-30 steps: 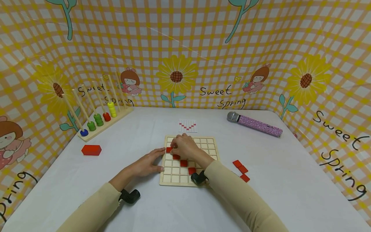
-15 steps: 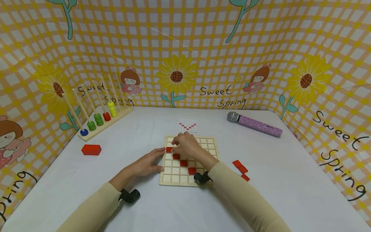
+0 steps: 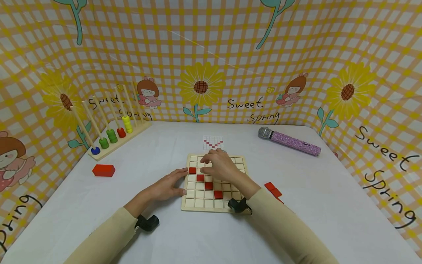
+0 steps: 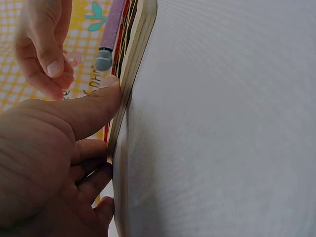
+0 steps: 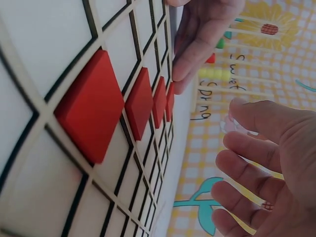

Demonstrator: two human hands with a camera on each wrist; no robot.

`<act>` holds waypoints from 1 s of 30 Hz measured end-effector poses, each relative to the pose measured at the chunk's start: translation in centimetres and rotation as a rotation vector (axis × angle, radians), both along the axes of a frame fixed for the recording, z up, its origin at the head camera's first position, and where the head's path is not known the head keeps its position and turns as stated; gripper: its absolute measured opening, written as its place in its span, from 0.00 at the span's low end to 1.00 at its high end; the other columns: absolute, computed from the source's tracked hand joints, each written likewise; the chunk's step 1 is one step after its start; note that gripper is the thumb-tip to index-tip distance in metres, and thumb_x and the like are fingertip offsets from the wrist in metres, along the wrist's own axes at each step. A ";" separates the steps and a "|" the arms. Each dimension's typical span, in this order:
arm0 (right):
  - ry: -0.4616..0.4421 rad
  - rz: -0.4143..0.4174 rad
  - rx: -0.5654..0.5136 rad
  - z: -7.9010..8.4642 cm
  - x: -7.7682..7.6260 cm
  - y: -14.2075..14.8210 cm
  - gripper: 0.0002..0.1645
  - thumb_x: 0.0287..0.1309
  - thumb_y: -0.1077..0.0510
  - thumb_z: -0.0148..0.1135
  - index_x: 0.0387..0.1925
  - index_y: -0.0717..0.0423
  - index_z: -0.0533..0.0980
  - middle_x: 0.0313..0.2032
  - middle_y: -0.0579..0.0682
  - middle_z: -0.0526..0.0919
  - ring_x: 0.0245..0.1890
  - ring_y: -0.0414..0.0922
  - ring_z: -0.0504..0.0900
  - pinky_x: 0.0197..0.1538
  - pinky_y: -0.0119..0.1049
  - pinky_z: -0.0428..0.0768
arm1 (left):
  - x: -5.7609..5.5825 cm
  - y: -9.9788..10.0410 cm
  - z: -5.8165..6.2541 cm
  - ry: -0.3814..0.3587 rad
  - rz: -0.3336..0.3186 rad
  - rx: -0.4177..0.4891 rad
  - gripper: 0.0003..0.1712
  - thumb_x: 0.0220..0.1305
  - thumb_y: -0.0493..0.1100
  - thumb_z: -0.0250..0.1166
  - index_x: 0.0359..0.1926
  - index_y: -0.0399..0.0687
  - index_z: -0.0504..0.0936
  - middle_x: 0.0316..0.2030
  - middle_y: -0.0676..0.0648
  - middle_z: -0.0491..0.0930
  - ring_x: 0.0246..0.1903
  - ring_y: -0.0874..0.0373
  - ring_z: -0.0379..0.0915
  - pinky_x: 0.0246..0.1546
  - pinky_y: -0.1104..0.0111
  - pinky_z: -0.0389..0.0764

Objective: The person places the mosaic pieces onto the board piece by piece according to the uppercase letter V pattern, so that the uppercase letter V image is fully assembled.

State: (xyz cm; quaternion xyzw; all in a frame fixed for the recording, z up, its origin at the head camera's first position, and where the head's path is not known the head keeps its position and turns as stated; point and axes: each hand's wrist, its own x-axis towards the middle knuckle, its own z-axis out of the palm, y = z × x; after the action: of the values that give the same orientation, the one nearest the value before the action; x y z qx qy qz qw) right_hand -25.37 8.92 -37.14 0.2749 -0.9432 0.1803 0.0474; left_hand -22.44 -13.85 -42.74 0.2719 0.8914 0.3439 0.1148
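Observation:
A wooden grid board (image 3: pixel 195 202) lies flat on the table, with red square tiles (image 3: pixel 209 186) set in a diagonal line of cells from its left side toward the front. My left hand (image 3: pixel 163 187) rests against the board's left edge. In the left wrist view, its thumb and fingertips touch the wooden rim (image 4: pixel 129 74). Above the board's upper middle hovers my right hand (image 3: pixel 220 165), thumb and fingers apart and holding nothing. The right wrist view has this hand (image 5: pixel 276 173) clear of the nearest red tile (image 5: pixel 94 108).
Behind the board lies a small pattern card (image 3: pixel 211 142). Loose red tiles (image 3: pixel 273 189) lie to its right, partly behind my right sleeve. A glittery microphone (image 3: pixel 293 142) is at the back right. A bead abacus (image 3: pixel 122 143) and a red block (image 3: pixel 104 170) stand on the left.
My right hand has lifted away from the upper-left cells and moved right, its thumb and fingers spreading. More of the red tile at the left edge shows. The left hand has stayed put.

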 end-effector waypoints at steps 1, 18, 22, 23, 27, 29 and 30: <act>0.012 0.003 -0.002 0.1 0.1 0.2 0.17 0.51 0.50 0.69 0.42 0.53 0.83 0.38 0.48 0.83 0.40 0.48 0.73 0.48 0.45 0.71 | 0.0 0.0 0.0 0.000 0.000 0.001 0.40 0.60 0.44 0.65 0.69 0.35 0.59 0.72 0.40 0.53 0.71 0.41 0.48 0.68 0.46 0.55; 0.056 -0.012 -0.051 0.5 1.6 3.3 0.17 0.49 0.51 0.70 0.41 0.53 0.83 0.37 0.48 0.82 0.39 0.46 0.71 0.44 0.42 0.69 | 0.1 0.2 0.1 0.006 0.008 -0.004 0.41 0.59 0.43 0.66 0.69 0.36 0.58 0.72 0.39 0.53 0.71 0.41 0.48 0.68 0.46 0.56; 0.065 -0.015 -0.059 0.5 2.0 3.9 0.18 0.49 0.51 0.70 0.42 0.54 0.83 0.37 0.48 0.82 0.39 0.46 0.71 0.44 0.42 0.69 | 0.1 0.2 0.1 0.003 0.010 -0.005 0.41 0.59 0.44 0.66 0.69 0.36 0.58 0.72 0.40 0.53 0.71 0.41 0.48 0.68 0.46 0.56; 0.070 -0.017 -0.058 0.4 2.1 4.1 0.18 0.49 0.51 0.70 0.42 0.54 0.83 0.37 0.48 0.82 0.39 0.46 0.71 0.44 0.42 0.70 | 0.0 0.2 0.1 0.003 0.010 -0.006 0.41 0.59 0.44 0.66 0.69 0.36 0.58 0.72 0.40 0.53 0.71 0.41 0.48 0.68 0.46 0.56; 0.084 -0.031 -0.062 0.4 2.6 4.8 0.18 0.49 0.51 0.70 0.41 0.54 0.83 0.37 0.47 0.82 0.40 0.46 0.71 0.46 0.44 0.70 | 0.0 0.2 0.0 0.004 0.011 -0.011 0.41 0.59 0.44 0.66 0.69 0.36 0.58 0.72 0.40 0.53 0.72 0.42 0.48 0.68 0.47 0.56; 0.090 -0.038 -0.072 0.5 2.8 5.3 0.17 0.48 0.51 0.71 0.41 0.54 0.83 0.37 0.47 0.82 0.40 0.46 0.71 0.46 0.44 0.70 | 0.0 0.2 0.0 0.003 0.014 -0.014 0.41 0.59 0.44 0.66 0.70 0.37 0.58 0.72 0.41 0.53 0.72 0.42 0.47 0.68 0.47 0.55; 0.091 -0.039 -0.077 0.6 2.9 5.5 0.17 0.48 0.51 0.71 0.41 0.54 0.83 0.37 0.47 0.82 0.40 0.46 0.71 0.46 0.44 0.70 | 0.1 0.2 0.1 0.002 0.016 -0.015 0.41 0.59 0.44 0.66 0.70 0.37 0.58 0.72 0.41 0.53 0.72 0.42 0.47 0.68 0.47 0.55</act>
State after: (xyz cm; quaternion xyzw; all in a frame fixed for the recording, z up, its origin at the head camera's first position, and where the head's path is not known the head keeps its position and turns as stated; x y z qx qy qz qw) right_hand -22.42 14.41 -36.57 0.2625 -0.9375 0.2029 0.1045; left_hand -22.39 -13.60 -42.69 0.2644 0.8963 0.3377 0.1130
